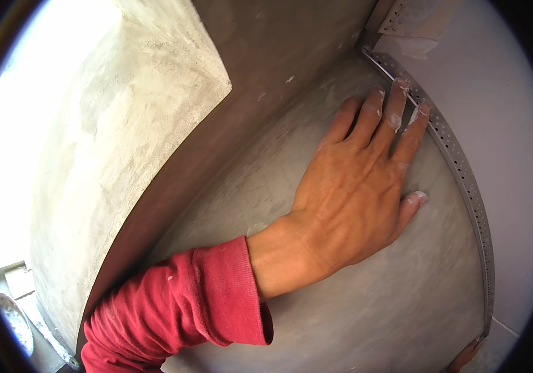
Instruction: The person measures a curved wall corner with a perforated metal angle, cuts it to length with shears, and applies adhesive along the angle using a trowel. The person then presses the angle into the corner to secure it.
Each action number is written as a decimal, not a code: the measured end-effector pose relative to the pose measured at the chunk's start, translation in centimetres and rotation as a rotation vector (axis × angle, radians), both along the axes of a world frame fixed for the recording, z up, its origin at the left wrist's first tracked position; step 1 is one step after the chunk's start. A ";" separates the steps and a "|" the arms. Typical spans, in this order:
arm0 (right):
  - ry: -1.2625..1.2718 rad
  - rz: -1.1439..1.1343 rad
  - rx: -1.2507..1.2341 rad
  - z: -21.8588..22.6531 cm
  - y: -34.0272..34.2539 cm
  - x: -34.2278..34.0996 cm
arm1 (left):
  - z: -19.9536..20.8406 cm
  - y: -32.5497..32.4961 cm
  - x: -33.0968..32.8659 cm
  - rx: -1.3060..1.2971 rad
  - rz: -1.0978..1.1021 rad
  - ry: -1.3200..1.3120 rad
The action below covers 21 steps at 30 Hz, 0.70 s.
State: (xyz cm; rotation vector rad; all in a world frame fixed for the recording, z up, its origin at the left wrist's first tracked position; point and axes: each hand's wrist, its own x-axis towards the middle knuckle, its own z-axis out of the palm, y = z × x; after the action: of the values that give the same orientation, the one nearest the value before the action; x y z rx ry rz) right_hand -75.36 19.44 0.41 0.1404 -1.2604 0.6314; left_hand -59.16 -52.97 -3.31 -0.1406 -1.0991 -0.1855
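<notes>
My left hand (353,180), in a red sleeve, lies palm down on a smooth grey plastered surface (428,261). Its fingers are stretched out and slightly apart, with white paste on the tips. The index and middle fingertips rest on the edge of a perforated metal corner bead (459,161), which runs along the right side of the grey surface. Only a small part of my right hand (467,354) shows at the lower right, by the bead's lower end. Whether it grips the bead is hidden.
A grey plastered block (136,112) with a sharp edge juts out at left, beside bright light. Low at left stands a round container (17,323) smeared with white. A pale wall (496,118) lies beyond the bead. Another perforated piece (394,18) sits at the top right.
</notes>
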 end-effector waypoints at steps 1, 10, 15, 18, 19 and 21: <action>0.005 -0.040 0.012 -0.1 0.2 -0.1 | 0.0 0.0 0.0 0.000 -0.002 0.000; -0.041 -0.186 -0.035 1.0 3.0 -0.7 | 0.5 0.5 -0.5 -0.003 -0.009 -0.015; -0.027 -0.086 -0.027 1.4 5.4 -2.0 | 0.7 0.6 -0.5 -0.010 -0.008 -0.021; -0.020 -0.111 -0.018 1.5 6.1 -2.5 | 0.9 0.8 -0.5 -0.011 -0.005 -0.027; -0.014 -0.130 -0.013 1.6 6.0 -2.3 | 0.9 0.8 -0.6 -0.009 -0.006 -0.030; -0.054 -0.116 -0.049 1.6 5.4 -1.7 | 1.0 0.9 -0.7 -0.005 -0.006 -0.036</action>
State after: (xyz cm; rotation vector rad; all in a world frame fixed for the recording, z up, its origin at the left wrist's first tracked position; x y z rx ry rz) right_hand -77.03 24.82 1.96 0.0095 -1.2940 0.5682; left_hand -59.89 -52.06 -2.31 -0.1455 -1.1354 -0.1908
